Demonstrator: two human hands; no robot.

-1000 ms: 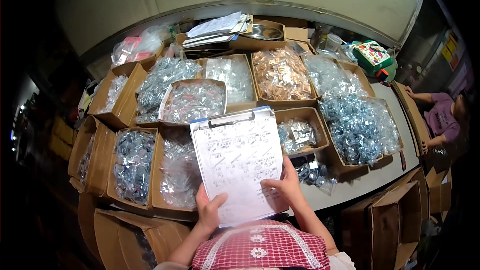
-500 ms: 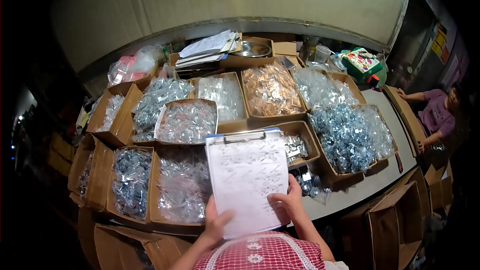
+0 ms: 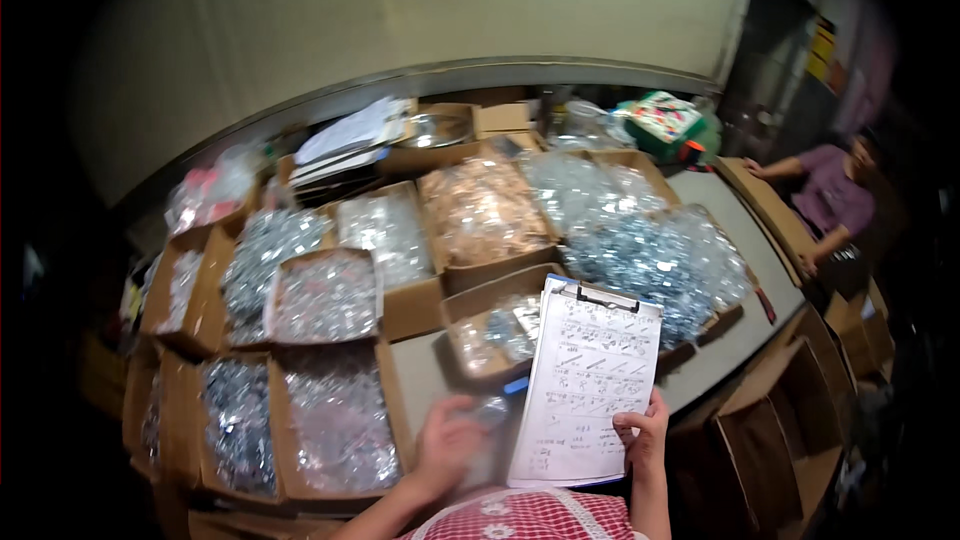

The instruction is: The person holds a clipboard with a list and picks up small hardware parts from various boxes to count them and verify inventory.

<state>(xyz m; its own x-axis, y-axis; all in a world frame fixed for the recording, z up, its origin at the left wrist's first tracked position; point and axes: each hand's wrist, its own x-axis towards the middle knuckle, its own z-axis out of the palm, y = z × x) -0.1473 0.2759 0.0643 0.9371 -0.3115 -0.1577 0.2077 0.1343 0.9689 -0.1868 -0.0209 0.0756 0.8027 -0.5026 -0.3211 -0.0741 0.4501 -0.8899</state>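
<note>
My right hand [image 3: 645, 430] grips the lower right edge of a clipboard [image 3: 585, 390], thumb on top of the paper. Several white sheets with printed drawings and handwriting sit under its black clip; the board is tilted. To the left of the clipboard, my left hand [image 3: 448, 445] is apart from it, low over the table. Motion smears its fingers, and a pale shiny patch shows by the fingertips; I cannot tell whether it is held. Just beyond is a small cardboard box [image 3: 490, 285] with bagged metal parts, partly hidden by the clipboard.
Cardboard boxes of bagged parts crowd the table, among them copper-coloured pieces [image 3: 482, 202] and bluish metal pieces [image 3: 640, 265]. A paper stack [image 3: 350, 135] lies at the back. At the right, a person in a purple shirt [image 3: 832, 190] holds a cardboard box. Brown boxes [image 3: 775, 420] stand at lower right.
My left hand has let go of the clipboard and moved to its left. The clipboard, now in my right hand alone, has shifted right and tilted. The whole view has turned.
</note>
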